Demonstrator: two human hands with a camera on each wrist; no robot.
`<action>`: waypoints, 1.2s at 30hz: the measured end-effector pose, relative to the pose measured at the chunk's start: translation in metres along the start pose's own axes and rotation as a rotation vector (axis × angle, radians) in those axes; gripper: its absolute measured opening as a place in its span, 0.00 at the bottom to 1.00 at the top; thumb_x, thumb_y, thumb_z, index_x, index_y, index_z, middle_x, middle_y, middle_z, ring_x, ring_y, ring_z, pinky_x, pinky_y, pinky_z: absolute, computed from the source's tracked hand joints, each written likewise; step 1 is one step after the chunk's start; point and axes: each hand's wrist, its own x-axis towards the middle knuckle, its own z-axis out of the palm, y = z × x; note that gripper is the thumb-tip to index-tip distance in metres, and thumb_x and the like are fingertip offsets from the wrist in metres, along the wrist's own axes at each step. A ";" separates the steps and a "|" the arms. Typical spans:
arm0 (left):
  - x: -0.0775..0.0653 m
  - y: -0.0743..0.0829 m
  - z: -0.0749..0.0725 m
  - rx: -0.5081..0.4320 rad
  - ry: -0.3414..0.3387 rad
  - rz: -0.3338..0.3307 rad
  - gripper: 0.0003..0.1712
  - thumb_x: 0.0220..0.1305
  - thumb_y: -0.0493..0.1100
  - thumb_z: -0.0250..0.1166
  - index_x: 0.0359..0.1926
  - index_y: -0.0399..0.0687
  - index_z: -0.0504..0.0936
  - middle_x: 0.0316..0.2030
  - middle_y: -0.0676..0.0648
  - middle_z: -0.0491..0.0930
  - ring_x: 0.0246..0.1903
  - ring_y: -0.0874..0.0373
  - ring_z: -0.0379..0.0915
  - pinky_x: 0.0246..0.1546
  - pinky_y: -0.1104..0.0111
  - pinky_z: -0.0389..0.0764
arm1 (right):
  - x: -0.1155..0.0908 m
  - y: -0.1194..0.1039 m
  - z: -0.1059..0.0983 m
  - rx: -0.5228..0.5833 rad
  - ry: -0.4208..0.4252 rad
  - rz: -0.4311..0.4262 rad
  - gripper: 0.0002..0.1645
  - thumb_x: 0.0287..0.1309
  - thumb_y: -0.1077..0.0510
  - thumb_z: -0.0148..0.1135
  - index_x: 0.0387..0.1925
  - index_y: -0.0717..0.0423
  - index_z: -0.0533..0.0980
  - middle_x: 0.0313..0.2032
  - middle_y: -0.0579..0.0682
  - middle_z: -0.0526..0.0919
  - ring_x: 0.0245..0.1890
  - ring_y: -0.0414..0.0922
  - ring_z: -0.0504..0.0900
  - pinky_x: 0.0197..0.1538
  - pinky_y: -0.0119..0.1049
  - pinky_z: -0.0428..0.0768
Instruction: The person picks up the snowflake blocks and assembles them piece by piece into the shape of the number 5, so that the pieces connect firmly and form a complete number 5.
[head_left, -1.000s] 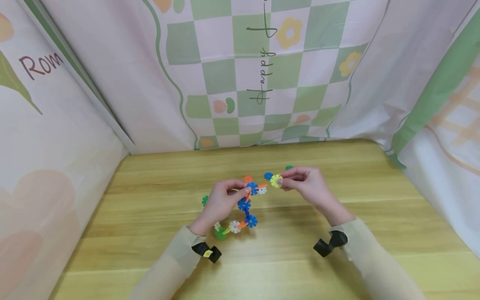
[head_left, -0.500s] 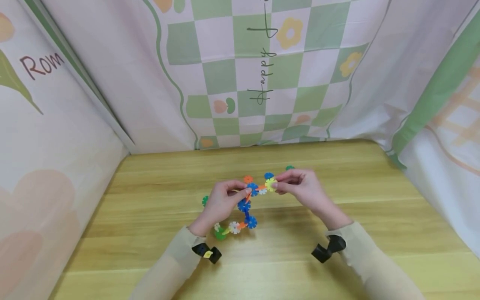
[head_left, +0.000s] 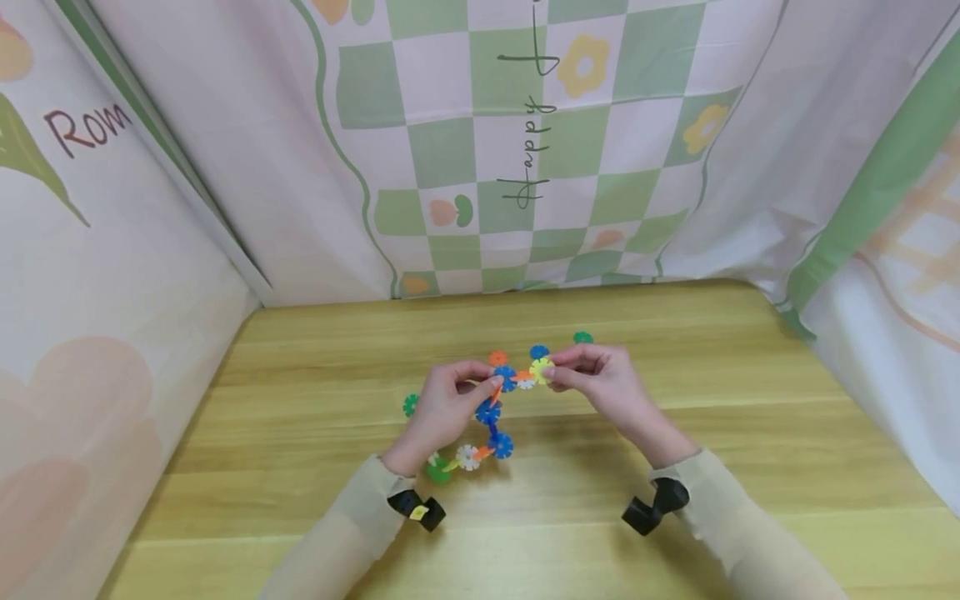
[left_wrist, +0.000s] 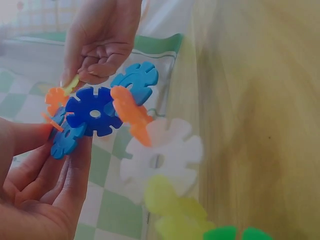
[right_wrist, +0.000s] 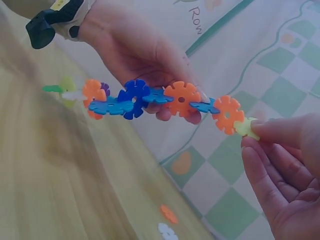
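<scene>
A chain of slotted snowflake discs in several colours hangs between both hands over the wooden table. In the head view my left hand (head_left: pixel 444 407) pinches a blue disc (head_left: pixel 505 379) near the chain's upper end. My right hand (head_left: pixel 600 379) pinches a yellow disc (head_left: pixel 542 371) between thumb and fingertips. In the right wrist view that yellow disc meets the edge of the orange disc (right_wrist: pixel 228 115) at the chain's end. Lower down, the chain runs through blue discs (head_left: pixel 501 446), a white disc (head_left: pixel 468 457) and a green disc (head_left: pixel 438 472) close to my left wrist.
Loose discs lie on the wooden table (head_left: pixel 750 417): an orange one (head_left: pixel 498 357), a blue one (head_left: pixel 539 352) and a green one (head_left: pixel 582 337) beyond the hands. Another green disc (head_left: pixel 411 406) sits left of my left hand. A patterned curtain (head_left: pixel 510 150) stands behind the table.
My right hand has moved left with the yellow disc, from apart to right against the chain's orange end disc. My left hand has stayed nearly still, keeping its pinch on the chain.
</scene>
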 end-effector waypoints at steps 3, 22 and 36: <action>0.000 -0.001 0.000 -0.006 0.002 0.006 0.10 0.72 0.46 0.67 0.46 0.46 0.88 0.36 0.52 0.85 0.35 0.56 0.81 0.40 0.63 0.84 | 0.000 0.001 0.002 0.024 0.012 -0.018 0.11 0.62 0.65 0.71 0.44 0.68 0.83 0.37 0.56 0.88 0.34 0.52 0.88 0.43 0.41 0.86; 0.002 0.004 0.002 -0.117 -0.001 -0.004 0.08 0.72 0.43 0.67 0.43 0.42 0.86 0.38 0.48 0.85 0.35 0.55 0.85 0.37 0.65 0.85 | 0.007 0.002 0.005 0.091 0.046 -0.006 0.14 0.65 0.64 0.68 0.49 0.70 0.81 0.40 0.55 0.87 0.36 0.46 0.87 0.46 0.40 0.85; 0.004 0.010 0.009 -0.193 -0.095 0.011 0.12 0.74 0.45 0.65 0.46 0.39 0.82 0.42 0.45 0.84 0.43 0.46 0.84 0.47 0.56 0.84 | 0.023 -0.011 0.008 0.113 -0.035 0.001 0.24 0.67 0.57 0.68 0.58 0.69 0.78 0.47 0.55 0.86 0.45 0.53 0.86 0.53 0.45 0.83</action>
